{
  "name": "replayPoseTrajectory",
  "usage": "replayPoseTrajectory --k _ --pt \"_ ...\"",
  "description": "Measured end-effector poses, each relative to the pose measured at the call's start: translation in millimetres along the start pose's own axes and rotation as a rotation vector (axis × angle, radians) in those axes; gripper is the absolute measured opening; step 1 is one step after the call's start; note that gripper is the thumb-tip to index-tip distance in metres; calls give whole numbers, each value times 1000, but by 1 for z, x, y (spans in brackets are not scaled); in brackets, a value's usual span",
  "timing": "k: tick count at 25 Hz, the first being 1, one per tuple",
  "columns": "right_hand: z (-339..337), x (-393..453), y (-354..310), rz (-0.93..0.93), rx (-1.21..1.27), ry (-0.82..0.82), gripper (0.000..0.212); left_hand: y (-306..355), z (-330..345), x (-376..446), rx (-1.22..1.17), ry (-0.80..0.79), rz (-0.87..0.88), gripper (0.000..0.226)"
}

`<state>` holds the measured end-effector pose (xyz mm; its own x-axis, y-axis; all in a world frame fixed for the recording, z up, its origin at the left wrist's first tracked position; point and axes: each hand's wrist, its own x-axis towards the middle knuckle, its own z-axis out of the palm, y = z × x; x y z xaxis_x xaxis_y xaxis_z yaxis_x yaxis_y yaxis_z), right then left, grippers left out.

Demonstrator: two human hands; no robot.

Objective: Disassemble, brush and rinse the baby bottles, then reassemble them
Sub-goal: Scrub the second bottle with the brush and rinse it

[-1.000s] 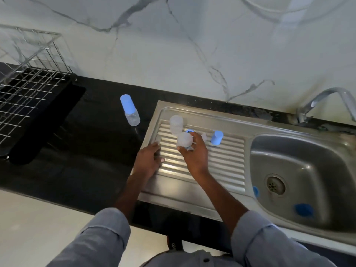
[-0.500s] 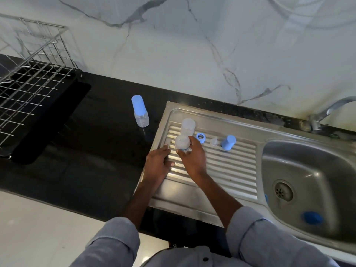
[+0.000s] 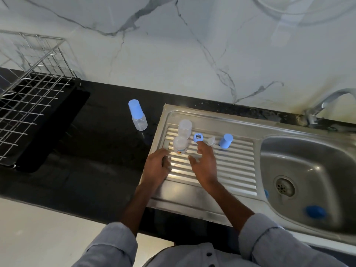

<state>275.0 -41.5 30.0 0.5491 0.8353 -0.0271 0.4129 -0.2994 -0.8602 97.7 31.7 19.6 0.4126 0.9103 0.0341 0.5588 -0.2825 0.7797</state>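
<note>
Now, the scene line by line.
Left hand (image 3: 157,166): rests at the near-left edge of the ribbed drainboard (image 3: 231,170), fingers loosely curled, holding nothing.
Right hand (image 3: 204,164): hovers over the ribs with fingers spread and relaxed, empty, fingertips just short of the blue collar ring (image 3: 198,137).
Near bottle body (image 3: 180,145): clear, open-mouthed, upright on the drainboard between the two hands, touching neither.
Far bottle body (image 3: 185,127): a second clear one just behind it.
Loose parts: the ring, then a small clear teat (image 3: 212,140), then a blue cap (image 3: 225,140), in a row toward the sink basin (image 3: 308,160).
Assembled bottle (image 3: 137,115): capped in blue, standing apart on the black counter (image 3: 77,170).
Handling, as a judgement: the bodies look light, stiff plastic, probably wet and slippery, easily tipped on ribs; best wrapped round the mid-wall.
Ring: pinch by its outer rim.
Teat: soft, take by its base flange.
</note>
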Motion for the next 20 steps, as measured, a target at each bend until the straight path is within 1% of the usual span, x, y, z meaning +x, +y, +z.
replayPoseTrajectory --k 2,3,4,7,10,13,15,17,18,20 --pt "-28 -8 10 -59 29 107 34 9 6 -15 83 144 150 26" --pt "-42 -11 14 -78 39 140 24 17 14 -23 108 183 203 25" --pt "-60 -14 20 -79 46 174 20 29 26 -30 104 187 235 26" --pt "-109 -25 38 -40 77 293 17 74 75 -35 24 45 294 35" --pt "-161 -35 67 16 96 374 13 129 136 -24 -49 -90 373 41" --pt "-214 -39 105 109 38 450 9 179 195 -14 46 -292 465 37" --pt "-244 -36 136 212 3 444 9 204 235 -1 150 -387 500 38" --pt "-263 -31 165 328 -6 388 12 216 267 10 239 -462 488 41" --pt "-268 -27 178 384 -22 321 12 217 280 14 273 -493 478 42" --pt "-274 -19 206 457 -105 110 19 212 300 16 381 -541 474 45"
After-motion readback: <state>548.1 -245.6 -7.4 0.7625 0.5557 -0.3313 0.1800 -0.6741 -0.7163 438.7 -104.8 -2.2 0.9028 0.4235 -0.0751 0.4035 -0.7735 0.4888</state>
